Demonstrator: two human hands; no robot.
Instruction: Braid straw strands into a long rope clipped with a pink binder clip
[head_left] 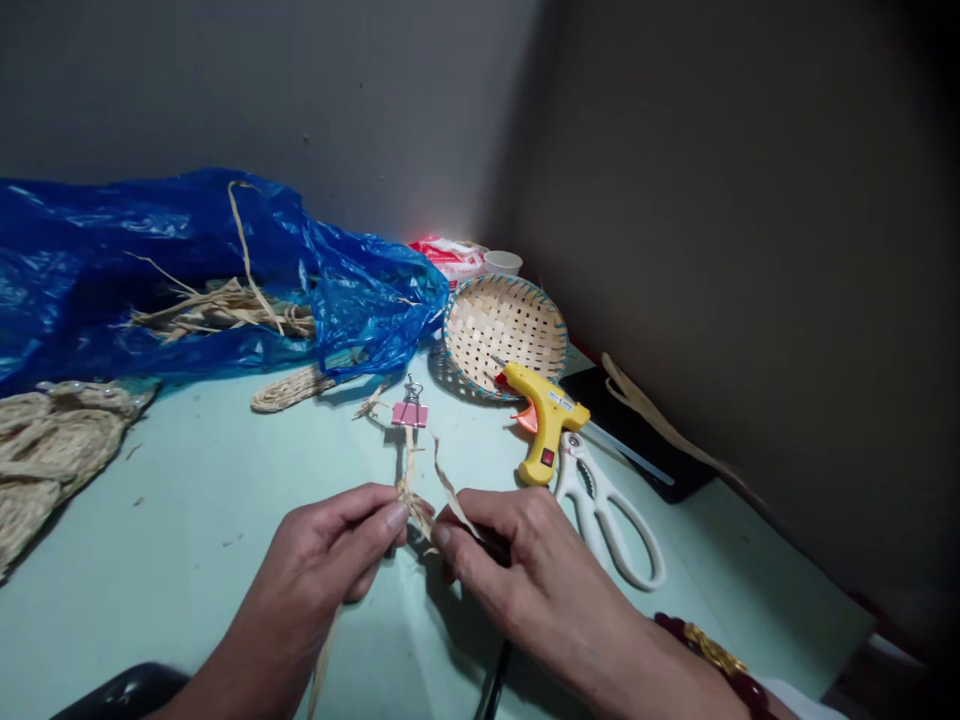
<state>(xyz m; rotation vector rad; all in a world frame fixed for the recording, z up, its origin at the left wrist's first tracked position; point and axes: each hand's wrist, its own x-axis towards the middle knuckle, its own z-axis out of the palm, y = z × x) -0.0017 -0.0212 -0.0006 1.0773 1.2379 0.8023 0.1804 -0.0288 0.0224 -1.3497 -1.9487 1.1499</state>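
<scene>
My left hand (341, 555) pinches tan straw strands (414, 508) between thumb and fingers. My right hand (517, 560) pinches the same strands from the right, with one loose strip curling up past its fingers. The strands run up the table to a pink binder clip (409, 413) that clamps their far end. Both hands are closed on the straw near the table's front middle. A dark red bead bracelet with a gold piece (712, 655) sits on my right wrist.
A yellow glue gun (546, 420) and white scissors (604, 505) lie right of my hands. A woven basket (504, 332) leans behind them. A blue plastic bag (187, 270) holds straw at the back left. Braided straw pieces (52, 445) lie at the left edge. A dark flat object (637, 430) lies by the wall.
</scene>
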